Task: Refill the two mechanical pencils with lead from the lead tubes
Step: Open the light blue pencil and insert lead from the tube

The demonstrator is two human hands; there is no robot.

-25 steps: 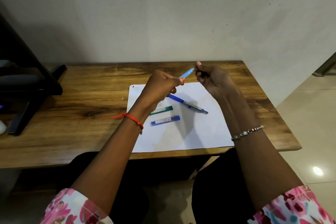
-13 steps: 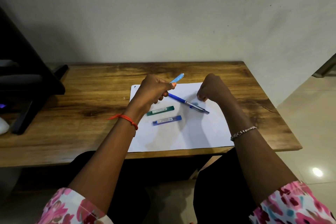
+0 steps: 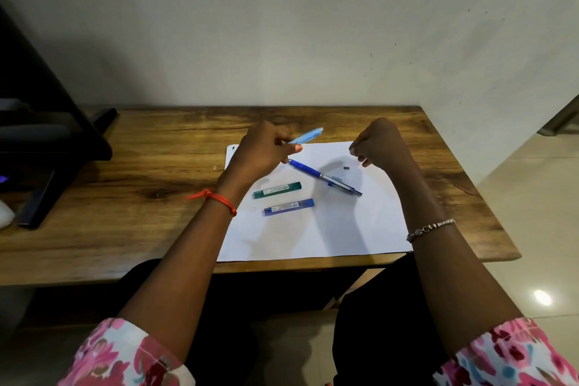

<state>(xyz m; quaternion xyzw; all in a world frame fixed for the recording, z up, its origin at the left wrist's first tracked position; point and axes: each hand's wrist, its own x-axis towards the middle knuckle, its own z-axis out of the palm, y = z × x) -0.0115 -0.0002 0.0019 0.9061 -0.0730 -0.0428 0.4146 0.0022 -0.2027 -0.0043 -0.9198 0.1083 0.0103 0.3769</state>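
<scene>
My left hand (image 3: 263,150) grips a light blue mechanical pencil (image 3: 307,136) above the far left of a white paper sheet (image 3: 329,229), its free end pointing right. A dark blue mechanical pencil (image 3: 322,177) lies slantwise on the sheet. Below it lie a green lead tube (image 3: 277,190) and a blue lead tube (image 3: 289,207), side by side. A small dark cap (image 3: 346,168) rests on the paper just below my right hand (image 3: 380,144), whose fingers are curled; nothing shows in them.
The paper lies on a wooden desk (image 3: 141,197) against a pale wall. A black stand (image 3: 47,147) fills the desk's left end. The desk's right edge drops to a tiled floor (image 3: 539,229).
Both hands came down from mid-air toward the sheet. My right hand drew away from the light blue pencil, and a small dark cap now lies on the paper below it.
</scene>
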